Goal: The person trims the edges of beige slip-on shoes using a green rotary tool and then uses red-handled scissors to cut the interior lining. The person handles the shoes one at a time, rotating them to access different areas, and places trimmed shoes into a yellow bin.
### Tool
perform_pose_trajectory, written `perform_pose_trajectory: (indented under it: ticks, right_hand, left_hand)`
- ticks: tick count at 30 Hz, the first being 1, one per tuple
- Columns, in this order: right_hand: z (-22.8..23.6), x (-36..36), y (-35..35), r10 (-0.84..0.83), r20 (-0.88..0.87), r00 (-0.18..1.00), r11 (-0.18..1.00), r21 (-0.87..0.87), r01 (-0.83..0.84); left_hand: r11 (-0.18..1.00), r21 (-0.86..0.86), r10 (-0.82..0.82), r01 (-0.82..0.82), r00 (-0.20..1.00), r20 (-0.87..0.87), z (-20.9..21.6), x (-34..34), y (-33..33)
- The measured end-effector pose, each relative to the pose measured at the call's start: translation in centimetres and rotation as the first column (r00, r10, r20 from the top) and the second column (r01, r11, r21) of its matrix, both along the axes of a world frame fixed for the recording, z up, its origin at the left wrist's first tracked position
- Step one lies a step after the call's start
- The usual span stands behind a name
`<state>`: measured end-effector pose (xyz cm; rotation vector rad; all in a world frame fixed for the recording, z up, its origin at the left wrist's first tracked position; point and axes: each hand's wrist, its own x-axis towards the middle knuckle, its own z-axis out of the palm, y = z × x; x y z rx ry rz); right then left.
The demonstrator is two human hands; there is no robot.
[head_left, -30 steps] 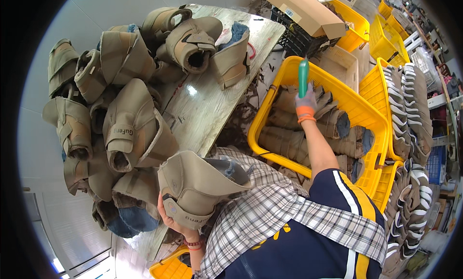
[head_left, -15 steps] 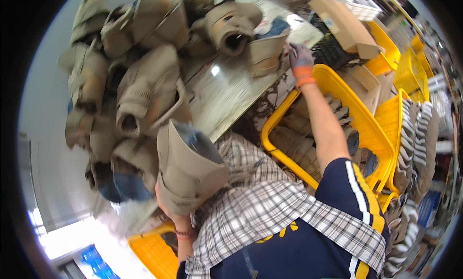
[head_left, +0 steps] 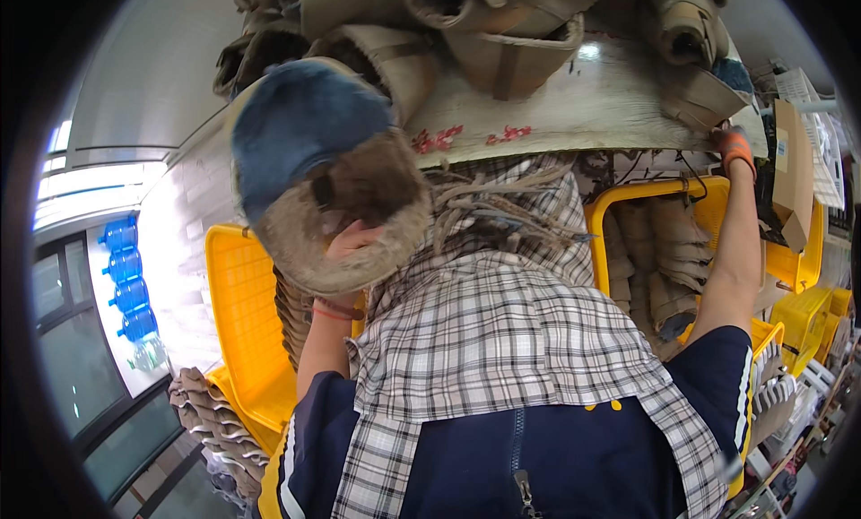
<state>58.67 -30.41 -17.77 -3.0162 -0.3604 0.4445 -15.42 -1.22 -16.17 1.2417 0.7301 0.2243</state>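
A taupe boot upper with fleecy brown lining and a blue lining patch is raised at the left, its opening facing me. Inside that opening, my left hand is closed on the upper, some fingers hidden by it. My right arm stretches to the far right end of the table. There my right hand, in a dark glove with an orange cuff, is beside another boot upper; its fingers are too small and dark to read. Several more uppers are heaped on the table.
A yellow crate with stacked uppers stands right of my lap, another yellow crate at my left. Loose cords lie across my checked apron. A cardboard box is at the far right; blue water bottles line the left wall.
The view has swung left. The boot upper in my left hand has turned, so its lined opening now faces me. My right hand is still at the table's right end.
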Motion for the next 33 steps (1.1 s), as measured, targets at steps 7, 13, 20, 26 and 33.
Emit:
perform_pose_trajectory:
  ticks: [7, 13, 20, 26, 33]
  right_hand:
    - [-2.3, -6.3, -9.6, -0.251, -0.292, 0.923, 0.718, 0.583, 0.379]
    - [2.5, -29.9, -3.3, -0.086, -0.414, 0.906, 0.223, 0.879, 0.422]
    - [4.0, -37.6, 2.8, 0.310, 0.050, 0.950, 0.221, 0.967, -0.123]
    - [1.1, -29.6, -3.9, 0.315, 0.500, 0.807, 0.555, 0.593, -0.584]
    - [-0.8, -33.1, -5.8, 0.059, -0.186, 0.981, 0.147, 0.973, 0.175]
  left_hand:
    - [0.798, -0.462, -0.125, 0.387, 0.856, 0.501, -3.3, 3.0, -0.6]
    - [0.580, -0.775, -0.281, 0.253, 0.954, 0.101, 0.1, 13.0, -2.0]
    - [0.066, -0.874, -0.550, 0.481, 0.748, 0.370, -1.9, 22.0, -4.8]
    - [0.330, 0.905, -0.277, 0.268, 0.944, -0.179, 1.3, 22.7, -7.6]
    - [0.074, 0.872, -0.400, 0.484, 0.815, -0.419, -5.0, 21.3, -6.3]
